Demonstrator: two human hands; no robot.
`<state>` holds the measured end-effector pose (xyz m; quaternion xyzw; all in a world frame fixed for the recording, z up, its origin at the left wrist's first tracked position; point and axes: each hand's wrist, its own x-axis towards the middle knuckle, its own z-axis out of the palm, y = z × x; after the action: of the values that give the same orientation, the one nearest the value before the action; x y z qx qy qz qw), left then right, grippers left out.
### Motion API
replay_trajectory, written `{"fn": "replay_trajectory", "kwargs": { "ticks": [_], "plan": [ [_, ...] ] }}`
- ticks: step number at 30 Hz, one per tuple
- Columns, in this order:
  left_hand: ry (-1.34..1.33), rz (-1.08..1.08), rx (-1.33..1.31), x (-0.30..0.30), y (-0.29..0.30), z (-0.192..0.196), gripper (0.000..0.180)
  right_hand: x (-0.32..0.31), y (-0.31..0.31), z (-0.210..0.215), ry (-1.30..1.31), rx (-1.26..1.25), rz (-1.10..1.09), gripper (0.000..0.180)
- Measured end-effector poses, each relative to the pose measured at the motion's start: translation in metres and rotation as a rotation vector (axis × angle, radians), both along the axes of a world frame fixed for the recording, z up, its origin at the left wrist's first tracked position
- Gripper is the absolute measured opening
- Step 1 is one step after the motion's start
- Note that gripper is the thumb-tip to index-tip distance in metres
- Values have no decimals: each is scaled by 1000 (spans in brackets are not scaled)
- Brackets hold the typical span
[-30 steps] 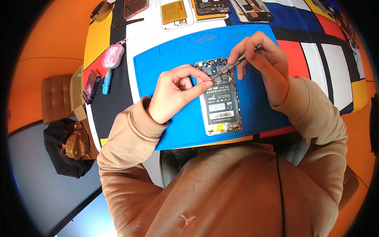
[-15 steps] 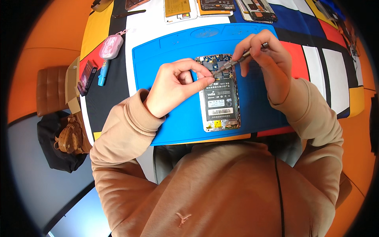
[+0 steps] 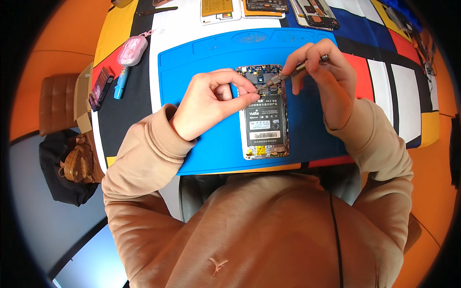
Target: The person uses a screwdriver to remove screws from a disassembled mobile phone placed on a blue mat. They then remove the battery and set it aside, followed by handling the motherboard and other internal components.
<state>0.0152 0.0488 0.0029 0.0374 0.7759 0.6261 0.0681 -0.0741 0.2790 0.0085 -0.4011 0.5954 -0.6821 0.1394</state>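
An opened phone (image 3: pixel 244 137) lies on the blue mat (image 3: pixel 192 62), its dark battery (image 3: pixel 264 117) and blue circuit board (image 3: pixel 249 71) exposed. My right hand (image 3: pixel 331 79) grips a metal screwdriver (image 3: pixel 284 77), which slants down to the left toward the board, just above the battery. At the screwdriver's tip, the thumb and forefinger of my left hand (image 3: pixel 206 101) pinch together. Whether they hold the tip itself or some tiny part is too small to tell. The tip's contact with the board is hidden by these fingers.
Other opened phones (image 3: pixel 314 14) lie beyond the mat. To its left are a pink case (image 3: pixel 132 51), a blue pen-like item (image 3: pixel 121 84) and a small dark box (image 3: pixel 100 89). Black tweezers (image 3: pixel 157 10) rest at the far left.
The whole view has shifted slightly. Both hands keep nearly the same pose over the phone, with the screwdriver still in the right one.
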Motion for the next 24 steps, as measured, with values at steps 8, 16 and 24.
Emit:
{"fn": "replay_trajectory", "kwargs": {
  "ticks": [8, 16, 24],
  "plan": [
    [10, 4, -15, 0, 0, -2, 11, 0, -1, -4, -57, -71, 28, 11],
    [-6, -5, -21, -1, 0, 0, 13, 0, -1, -3, 70, -57, 33, 12],
    [-43, 73, 268, -1, -3, 11, 28, 7, 8, 3, 163, -62, -90, 14]
  ]
}}
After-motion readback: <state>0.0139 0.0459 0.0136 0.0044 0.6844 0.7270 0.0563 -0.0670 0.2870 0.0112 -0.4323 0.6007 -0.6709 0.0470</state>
